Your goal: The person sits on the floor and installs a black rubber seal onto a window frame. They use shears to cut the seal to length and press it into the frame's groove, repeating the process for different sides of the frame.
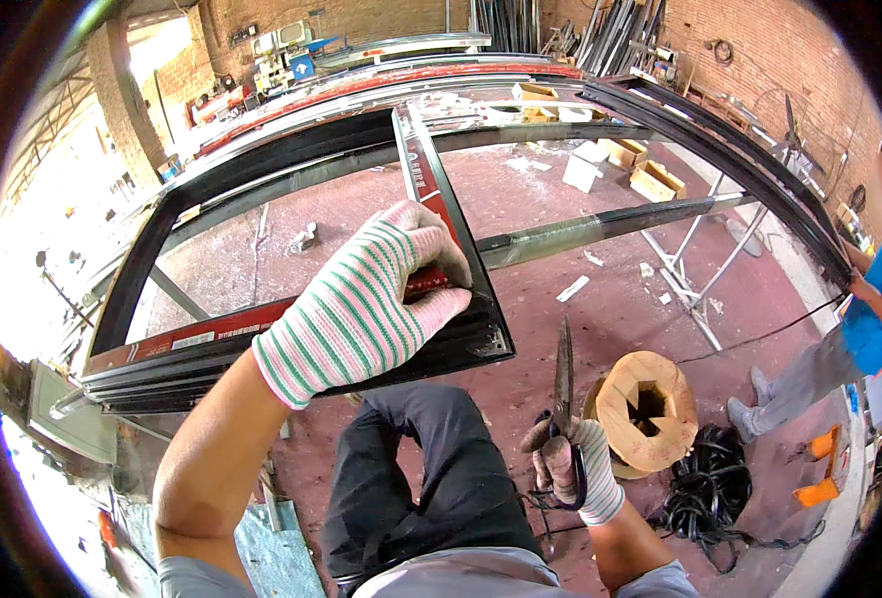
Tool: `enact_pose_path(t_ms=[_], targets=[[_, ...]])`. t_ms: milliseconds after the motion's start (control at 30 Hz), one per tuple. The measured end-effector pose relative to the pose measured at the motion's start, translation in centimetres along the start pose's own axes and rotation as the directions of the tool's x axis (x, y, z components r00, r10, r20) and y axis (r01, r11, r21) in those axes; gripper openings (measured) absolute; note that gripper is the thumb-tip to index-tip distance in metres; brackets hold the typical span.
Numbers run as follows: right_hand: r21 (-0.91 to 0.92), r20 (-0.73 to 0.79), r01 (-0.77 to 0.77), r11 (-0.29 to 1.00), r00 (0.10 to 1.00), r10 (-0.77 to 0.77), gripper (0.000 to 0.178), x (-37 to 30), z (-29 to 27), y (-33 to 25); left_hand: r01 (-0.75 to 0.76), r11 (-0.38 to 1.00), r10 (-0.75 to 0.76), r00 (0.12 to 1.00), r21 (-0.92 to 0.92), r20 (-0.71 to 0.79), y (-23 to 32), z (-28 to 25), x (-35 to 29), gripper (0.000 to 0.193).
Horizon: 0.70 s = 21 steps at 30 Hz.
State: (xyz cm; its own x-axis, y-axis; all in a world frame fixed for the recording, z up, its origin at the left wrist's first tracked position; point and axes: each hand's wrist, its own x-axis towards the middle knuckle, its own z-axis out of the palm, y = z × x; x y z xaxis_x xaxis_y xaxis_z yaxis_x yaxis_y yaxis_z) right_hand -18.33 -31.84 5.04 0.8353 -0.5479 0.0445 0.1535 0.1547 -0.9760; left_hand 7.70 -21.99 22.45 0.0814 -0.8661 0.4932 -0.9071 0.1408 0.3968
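Left hand (366, 299), in a white knitted glove with green stripes, at the near right corner of a black rectangular metal frame with red printed film (306, 144) (left and centre of the frame of view); its fingers and thumb curl about the red-filmed bar, though whether that grip is clenched or merely resting cannot be told; right hand (586, 466), similarly gloved, lower right of centre, its grip closed about long dark metal scissors with black handles (564, 374), blades upward and apart from the black frame; a pale round wooden spool with a hollow core (675, 411) and a tangled black flexible coil (712, 476) lie farther right; the step in hand appears to be work at the corner; any blade movement there would call for clearance from the left fingers.
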Motion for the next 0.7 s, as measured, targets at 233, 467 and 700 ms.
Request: enact_pose_path(t_ms=[233, 467, 700], targets=[[0.037, 0.035, -0.084, 0.996, 0.996, 0.082, 0.007, 0.0, -0.7, 0.3, 0.31, 0.926, -0.326, 0.945, 0.217, 0.04, 1.5, -0.2, 0.1, 0.058], [0.162, 0.05, -0.175, 0.971, 0.984, 0.169, 0.012, 0.6, -1.1, 1.6, 0.228, 0.961, -0.263, 0.931, 0.16, 0.253, 1.1, -0.8, 1.1, 0.062], [0.112, 0.055, -0.149, 0.982, 0.988, 0.144, 0.024, 1.3, -1.1, 2.0, 0.212, 0.939, -0.307, 0.871, 0.271, 0.383, 1.5, -2.0, 1.0, 0.055]])
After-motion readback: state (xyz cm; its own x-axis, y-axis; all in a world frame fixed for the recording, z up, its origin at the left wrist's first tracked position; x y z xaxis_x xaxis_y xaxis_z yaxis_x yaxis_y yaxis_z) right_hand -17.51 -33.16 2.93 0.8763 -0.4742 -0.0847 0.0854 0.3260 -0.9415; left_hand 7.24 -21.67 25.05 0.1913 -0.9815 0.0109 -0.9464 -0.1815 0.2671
